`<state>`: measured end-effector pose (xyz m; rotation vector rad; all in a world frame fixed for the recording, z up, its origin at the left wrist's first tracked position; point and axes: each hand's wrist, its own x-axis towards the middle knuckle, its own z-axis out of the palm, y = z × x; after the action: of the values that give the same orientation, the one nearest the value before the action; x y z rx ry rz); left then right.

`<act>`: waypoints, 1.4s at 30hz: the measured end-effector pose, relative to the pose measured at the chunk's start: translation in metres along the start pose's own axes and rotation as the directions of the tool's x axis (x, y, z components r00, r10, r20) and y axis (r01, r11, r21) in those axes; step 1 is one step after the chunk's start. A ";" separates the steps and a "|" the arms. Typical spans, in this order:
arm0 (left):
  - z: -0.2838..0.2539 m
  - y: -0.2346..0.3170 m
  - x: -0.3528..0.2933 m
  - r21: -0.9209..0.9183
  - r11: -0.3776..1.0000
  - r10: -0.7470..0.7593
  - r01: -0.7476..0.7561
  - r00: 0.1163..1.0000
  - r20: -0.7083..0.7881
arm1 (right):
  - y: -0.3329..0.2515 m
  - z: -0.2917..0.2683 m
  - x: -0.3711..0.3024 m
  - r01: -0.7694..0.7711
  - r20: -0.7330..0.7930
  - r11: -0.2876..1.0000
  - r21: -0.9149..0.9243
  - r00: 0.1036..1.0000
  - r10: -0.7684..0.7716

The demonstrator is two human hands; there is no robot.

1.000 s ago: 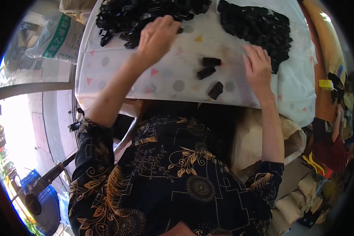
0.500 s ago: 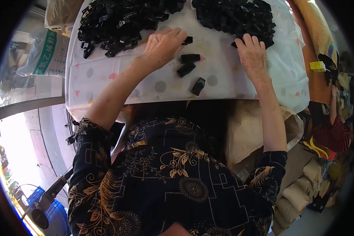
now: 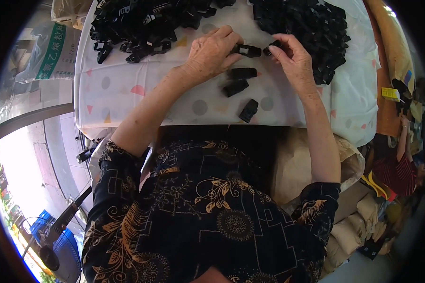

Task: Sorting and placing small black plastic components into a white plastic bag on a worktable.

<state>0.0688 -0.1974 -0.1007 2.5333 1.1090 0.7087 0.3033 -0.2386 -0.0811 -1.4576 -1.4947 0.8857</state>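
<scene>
My left hand (image 3: 215,51) is closed on a black plastic housing (image 3: 250,50), whose open frame points to the right above the table. Facing it, my right hand (image 3: 293,59) pinches a smaller black plastic piece (image 3: 272,46) between thumb and fingers. A narrow gap separates the two parts. Below them on the tablecloth lie three black plastic parts: an upper one (image 3: 243,73), a middle one (image 3: 235,87) and a lower one (image 3: 248,111) close to the near edge. The exact kind of these parts cannot be made out.
Black parts are heaped at the far left (image 3: 141,23) and far right (image 3: 311,33) of the patterned tablecloth (image 3: 127,108). A blue fan (image 3: 56,245) stands at lower left. Another person in a striped top (image 3: 396,174) is at the right, near stacked tan bags (image 3: 347,240).
My right hand has left the right heap and come inward with a small black piece. My left hand has moved slightly right, its black housing now showing more.
</scene>
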 end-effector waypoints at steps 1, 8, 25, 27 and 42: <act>0.000 0.000 -0.001 -0.005 1.000 -0.008 0.008 1.000 0.001 | 0.007 -0.002 -0.001 0.094 0.001 0.980 -0.175 0.995 -0.095; -0.005 0.000 -0.005 -0.090 0.995 -0.039 0.042 0.998 0.039 | 0.002 -0.009 -0.001 0.392 0.154 0.801 -0.451 0.919 -0.363; -0.008 0.005 -0.003 -0.163 0.984 -0.064 0.070 0.997 0.045 | -0.030 0.019 -0.007 0.608 0.320 0.529 -0.592 0.780 -0.537; -0.009 0.008 -0.003 -0.191 0.976 -0.087 0.102 0.993 0.082 | -0.024 0.018 -0.006 0.627 0.317 0.517 -0.584 0.762 -0.565; -0.017 -0.010 0.010 -0.014 0.998 0.052 -0.054 0.995 -0.084 | -0.004 0.013 -0.008 0.573 0.292 0.575 -0.583 0.809 -0.510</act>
<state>0.0588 -0.1823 -0.0877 2.5494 1.0613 0.8411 0.2896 -0.2457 -0.0836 -1.2583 -2.3052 0.0142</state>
